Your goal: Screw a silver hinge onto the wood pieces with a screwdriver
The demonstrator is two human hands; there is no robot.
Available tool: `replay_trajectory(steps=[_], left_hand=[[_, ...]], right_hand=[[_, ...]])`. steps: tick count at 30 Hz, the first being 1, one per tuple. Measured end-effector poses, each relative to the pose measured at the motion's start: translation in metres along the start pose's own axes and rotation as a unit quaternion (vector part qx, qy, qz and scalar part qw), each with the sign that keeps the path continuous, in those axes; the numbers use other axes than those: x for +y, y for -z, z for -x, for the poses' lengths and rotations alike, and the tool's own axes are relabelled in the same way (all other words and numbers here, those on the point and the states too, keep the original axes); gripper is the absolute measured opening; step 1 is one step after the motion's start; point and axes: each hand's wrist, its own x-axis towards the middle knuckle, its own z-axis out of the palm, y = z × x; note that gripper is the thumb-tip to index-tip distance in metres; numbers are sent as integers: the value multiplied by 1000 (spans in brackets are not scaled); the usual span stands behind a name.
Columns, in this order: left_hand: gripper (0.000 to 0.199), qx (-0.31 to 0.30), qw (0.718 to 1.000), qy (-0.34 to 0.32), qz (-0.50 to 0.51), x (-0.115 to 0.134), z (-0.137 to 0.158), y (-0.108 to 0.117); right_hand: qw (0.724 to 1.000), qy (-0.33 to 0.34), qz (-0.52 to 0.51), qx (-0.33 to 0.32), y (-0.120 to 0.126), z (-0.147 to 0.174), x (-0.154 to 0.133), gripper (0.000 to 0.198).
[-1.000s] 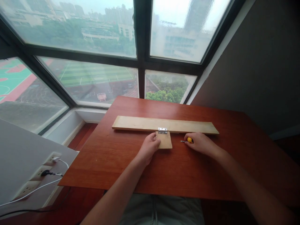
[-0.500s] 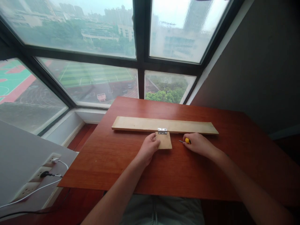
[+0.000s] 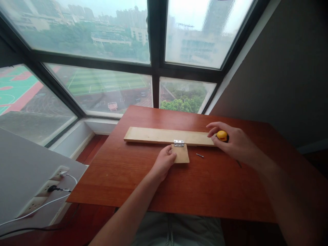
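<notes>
My left hand (image 3: 166, 160) pinches the left edge of a small square wooden piece (image 3: 182, 155), thumb on top. A silver metal hinge (image 3: 178, 143) with several holes lies across this piece and the front edge of a long pale wooden board (image 3: 153, 134). In my right hand (image 3: 234, 141), over the board's right end, is a yellow-and-black handle, apparently a screwdriver (image 3: 222, 136); a thin dark shaft shows below the palm. Its index finger is loosely extended. On the tabletop between the hands lies a small metal screw (image 3: 200, 155), touched by neither.
The reddish-brown table (image 3: 123, 181) runs up to large framed windows (image 3: 102, 82). A sloping wall (image 3: 276, 68) rises on the right. Power sockets (image 3: 47, 188) with plugs and cables are on the low wall at left.
My right hand has let go of the screw, leaving it on the table, and moved up and right with the screwdriver. My left hand keeps its hold on the wooden piece.
</notes>
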Motion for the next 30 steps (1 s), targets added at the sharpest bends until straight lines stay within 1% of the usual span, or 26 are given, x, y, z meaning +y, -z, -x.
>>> replay_trajectory(steps=[3,6,8,10,13,15,20,26,30], left_hand=[[39,4,1000,5,4,2,1,0],[41,11,1000,10,9,3,1,-1],[42,13,1000,14,9,3,1,-1],[44,13,1000,15,5,3,1,-1],[45,13,1000,9,0,3,0,-1],[45,15,1000,7,-3,3,0,-1],[40,14,1000,13,-11,5,2,-3],[38,30,999,20,-14,7,4,-5],[37,28,999,20,-18,6,4,-4]], right_hand=[[1000,11,-27,11,18,-4,-15,32],[997,6,-25,66,23,-9,-23,35],[995,9,-34,95,19,-13,-27,36],[991,27,-52,118,14,-17,-31,35],[982,54,-100,149,2,-23,-37,33],[976,58,-135,161,-5,-26,-40,31],[965,49,-188,176,-20,-32,-39,29],[963,48,-191,183,-26,-31,-38,28],[964,50,-184,186,-28,-31,-39,27]])
